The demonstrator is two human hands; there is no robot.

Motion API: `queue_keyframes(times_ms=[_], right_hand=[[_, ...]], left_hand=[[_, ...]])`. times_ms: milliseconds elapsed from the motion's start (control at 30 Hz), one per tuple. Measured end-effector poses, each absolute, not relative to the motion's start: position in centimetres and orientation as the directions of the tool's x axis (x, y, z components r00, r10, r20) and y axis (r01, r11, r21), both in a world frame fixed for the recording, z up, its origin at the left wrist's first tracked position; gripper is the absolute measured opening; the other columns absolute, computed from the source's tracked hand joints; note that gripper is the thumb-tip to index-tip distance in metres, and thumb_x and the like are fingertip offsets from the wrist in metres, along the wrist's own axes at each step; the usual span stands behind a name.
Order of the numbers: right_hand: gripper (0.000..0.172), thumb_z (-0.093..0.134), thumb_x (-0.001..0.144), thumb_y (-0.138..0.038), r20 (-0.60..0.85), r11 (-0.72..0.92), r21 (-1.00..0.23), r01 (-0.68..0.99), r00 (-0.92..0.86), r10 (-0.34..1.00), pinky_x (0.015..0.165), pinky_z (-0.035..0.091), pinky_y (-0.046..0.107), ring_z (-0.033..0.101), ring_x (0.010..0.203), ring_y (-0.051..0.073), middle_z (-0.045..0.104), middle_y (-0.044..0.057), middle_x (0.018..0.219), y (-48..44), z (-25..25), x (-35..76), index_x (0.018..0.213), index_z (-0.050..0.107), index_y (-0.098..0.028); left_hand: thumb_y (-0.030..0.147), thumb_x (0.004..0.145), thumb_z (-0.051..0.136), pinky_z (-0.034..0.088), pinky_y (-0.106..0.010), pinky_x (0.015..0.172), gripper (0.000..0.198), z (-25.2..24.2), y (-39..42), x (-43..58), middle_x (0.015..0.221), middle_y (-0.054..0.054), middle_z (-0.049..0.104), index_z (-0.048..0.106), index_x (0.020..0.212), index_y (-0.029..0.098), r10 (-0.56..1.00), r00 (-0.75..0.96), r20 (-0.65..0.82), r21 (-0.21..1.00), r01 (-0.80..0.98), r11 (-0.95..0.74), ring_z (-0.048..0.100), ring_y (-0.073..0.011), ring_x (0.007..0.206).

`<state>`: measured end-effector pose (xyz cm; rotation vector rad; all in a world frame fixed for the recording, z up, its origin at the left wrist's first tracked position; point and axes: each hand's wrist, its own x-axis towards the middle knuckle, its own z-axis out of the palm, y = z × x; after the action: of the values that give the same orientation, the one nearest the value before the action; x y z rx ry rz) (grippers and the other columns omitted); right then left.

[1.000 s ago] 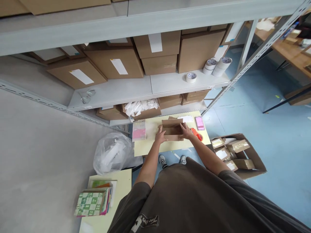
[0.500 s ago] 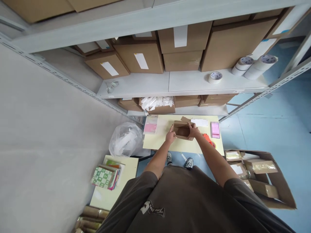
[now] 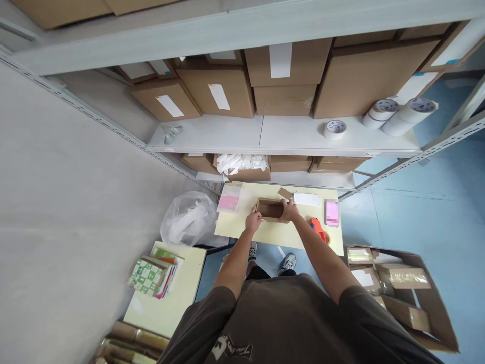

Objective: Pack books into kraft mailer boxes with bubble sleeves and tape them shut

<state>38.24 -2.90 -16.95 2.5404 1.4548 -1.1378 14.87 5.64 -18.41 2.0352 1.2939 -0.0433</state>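
A small brown cardboard box [image 3: 271, 208] with its top open is on the pale yellow table [image 3: 242, 228], between my hands. My left hand [image 3: 253, 220] grips its left end. At the right end, my right hand [image 3: 289, 210] is closed on the box wall, and a flap [image 3: 285, 193] sticks up behind it. Only shadowed cardboard shows in the box's inside. To the right of my right hand lies an orange tape dispenser [image 3: 319, 229]. A white sheet [image 3: 306, 199] lies just behind that hand.
A pink pad [image 3: 332, 213] and a clear folder [image 3: 229, 197] lie at the table's ends. Shelves with boxes and tape rolls [image 3: 335, 129] rise behind. On the floor at right stands a carton [image 3: 435, 293] of parcels; at left, a plastic bag [image 3: 189, 220] and a side table with books [image 3: 153, 275].
The view has shifted slightly. The box has turned a little between my hands, and its right flap now stands out further behind my right hand. Both hands still hold it.
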Motion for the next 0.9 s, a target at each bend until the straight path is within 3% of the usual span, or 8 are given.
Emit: queue_keyframes(times_ms=[100,233,300,400,500,600,767,900], right_hand=[[0.140,0.104,0.056,-0.044,-0.621,-0.594,-0.332,0.733,0.304,0.723,0.112,0.044,0.050,0.046,0.146,0.044,0.026,0.021,0.166,-2.4,-16.9,38.3,0.168,0.021,-0.035],[0.152,0.103,0.056,-0.055,-0.675,-0.627,-0.296,0.721,0.306,0.671,0.118,0.038,0.062,0.033,0.157,0.051,-0.002,0.017,0.181,-3.1,-16.0,38.4,0.174,0.007,-0.046],[0.137,0.094,0.067,-0.063,-0.665,-0.663,-0.273,0.697,0.361,0.653,0.121,0.032,0.070,0.019,0.162,0.056,-0.006,0.013,0.184,-3.7,-15.0,37.9,0.174,0.011,-0.046],[0.095,0.072,0.090,-0.062,-0.480,-0.720,-0.283,0.633,0.557,0.678,0.126,0.023,0.073,0.007,0.167,0.051,0.014,0.014,0.183,-4.0,-13.2,35.9,0.172,0.031,-0.033],[0.072,0.057,0.099,-0.045,-0.248,-0.696,-0.407,0.591,0.662,0.707,0.131,0.028,0.062,0.020,0.167,0.039,0.037,0.016,0.176,-2.4,-11.5,32.4,0.166,0.044,-0.022],[0.067,0.053,0.099,-0.039,-0.200,-0.602,-0.598,0.529,0.629,0.751,0.128,0.040,0.052,0.040,0.159,0.033,0.050,0.013,0.168,1.5,-11.0,27.7,0.163,0.050,-0.022],[0.068,0.062,0.097,-0.046,-0.289,-0.483,-0.824,0.296,0.514,0.807,0.122,0.047,0.048,0.058,0.146,0.030,0.062,0.012,0.158,9.7,-13.6,20.0,0.161,0.054,-0.027],[0.074,0.070,0.093,-0.046,-0.467,-0.623,-0.762,0.179,0.513,0.720,0.123,0.043,0.048,0.056,0.146,0.032,0.058,0.014,0.163,14.1,-17.4,16.6,0.161,0.053,-0.023]], left_hand=[[0.020,0.083,0.085,0.056,-0.042,0.113,0.015,-18.6,5.5,14.4,0.183,0.001,0.027,0.071,0.085,0.025,0.765,0.515,-0.387,0.561,0.790,-0.248,0.065,-0.0296,0.140],[0.019,0.084,0.083,0.055,-0.044,0.113,0.016,-18.9,5.5,13.7,0.185,-0.002,0.016,0.071,0.091,0.024,0.722,0.572,-0.390,0.627,0.739,-0.247,0.064,-0.0308,0.142],[0.017,0.082,0.085,0.051,-0.046,0.119,0.019,-18.9,5.7,13.1,0.186,-0.004,0.015,0.072,0.094,0.023,0.698,0.614,-0.369,0.665,0.699,-0.264,0.054,-0.0327,0.152],[0.016,0.076,0.090,0.039,-0.054,0.130,0.028,-18.6,6.2,12.0,0.185,-0.005,0.017,0.075,0.098,0.023,0.662,0.685,-0.303,0.711,0.625,-0.322,0.027,-0.0374,0.167],[0.021,0.071,0.097,0.029,-0.060,0.135,0.041,-18.2,6.7,10.6,0.185,-0.008,0.020,0.079,0.107,0.022,0.600,0.762,-0.243,0.744,0.543,-0.389,0.016,-0.0423,0.170],[0.030,0.076,0.094,0.028,-0.057,0.136,0.049,-17.9,7.7,8.7,0.180,-0.011,0.032,0.079,0.122,0.024,0.566,0.807,-0.169,0.779,0.461,-0.425,0.020,-0.0396,0.169],[0.025,0.101,0.063,0.033,-0.045,0.135,0.036,-18.4,12.5,4.0,0.159,-0.011,0.060,0.073,0.135,0.026,0.739,0.660,-0.134,0.788,0.523,-0.324,0.044,-0.0271,0.158],[0.018,0.097,0.059,0.034,-0.040,0.132,0.046,-20.1,19.2,0.3,0.155,-0.018,0.061,0.065,0.143,0.018,0.834,0.480,-0.271,0.734,0.663,-0.144,0.051,-0.0288,0.151]])
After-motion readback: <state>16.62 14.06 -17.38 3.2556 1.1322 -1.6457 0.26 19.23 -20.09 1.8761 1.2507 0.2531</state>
